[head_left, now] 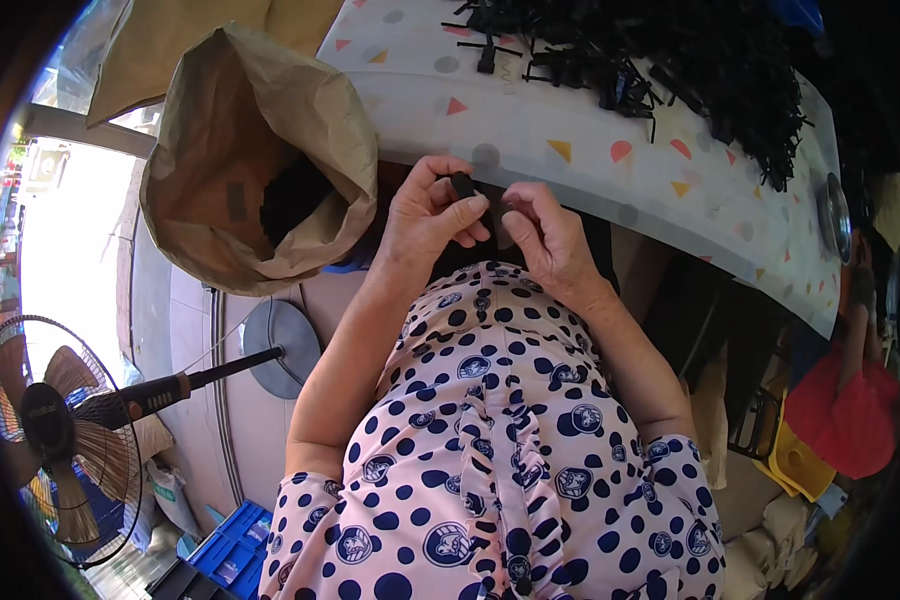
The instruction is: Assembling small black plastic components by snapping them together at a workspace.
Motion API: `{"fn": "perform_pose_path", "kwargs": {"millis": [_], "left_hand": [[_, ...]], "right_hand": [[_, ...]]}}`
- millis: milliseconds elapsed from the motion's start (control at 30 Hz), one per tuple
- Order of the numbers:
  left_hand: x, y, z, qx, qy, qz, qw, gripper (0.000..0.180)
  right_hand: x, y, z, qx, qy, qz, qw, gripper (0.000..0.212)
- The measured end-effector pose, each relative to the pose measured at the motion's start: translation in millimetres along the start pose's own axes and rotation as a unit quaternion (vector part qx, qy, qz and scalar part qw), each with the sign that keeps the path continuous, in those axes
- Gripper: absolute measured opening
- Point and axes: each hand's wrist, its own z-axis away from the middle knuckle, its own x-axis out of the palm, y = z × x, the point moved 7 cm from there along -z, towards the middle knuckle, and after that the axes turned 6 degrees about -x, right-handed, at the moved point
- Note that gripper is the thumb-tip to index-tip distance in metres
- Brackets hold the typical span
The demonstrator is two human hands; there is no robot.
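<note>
In front of my lap, my left hand [435,210] pinches a small black piece [462,185] between thumb and fingers. It looks like one of the small black parts with thin stems piled on the table, but its exact kind is too small to tell. My right hand [548,240] is a short way to the right, with thumb and fingers curled together. Whatever lies in its fingertips, if anything, cannot be made out. The heap of black parts [630,60] covers the far side of the table. Left of my left hand stands an open brown paper bag [195,150] holding black pieces [295,200].
The table [590,190] has a pale patterned cover and its edge runs just beyond my hands. A round metal dish [835,215] sits at its right end. A standing fan [55,425] and a blue crate [232,545] are at left. A person in red [845,410] is at right.
</note>
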Motion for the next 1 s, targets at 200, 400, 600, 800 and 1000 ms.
{"fn": "perform_pose_path", "kwargs": {"millis": [200,400,600,800,1000], "left_hand": [[14,0,5,0.082,0.051,-0.174,0.98,0.028],[8,4,8,0.105,0.091,-0.323,0.936,0.03],[14,18,18,0.166,0.129,-0.433,0.876,0.028],[11,17,14,0.21,0.154,-0.473,0.842,0.031],[-3,11,3,0.118,0.07,-0.061,0.989,0.026]], "right_hand": [[11,10,-4,0.075,-0.072,-0.092,0.99,0.022],[24,9,-5,0.101,-0.105,-0.089,0.985,0.019],[29,8,-8,0.095,-0.076,-0.063,0.991,0.016],[35,17,-10,0.087,-0.038,-0.062,0.993,0.016],[20,32,-11,0.152,-0.003,-0.148,0.977,0.014]]}}
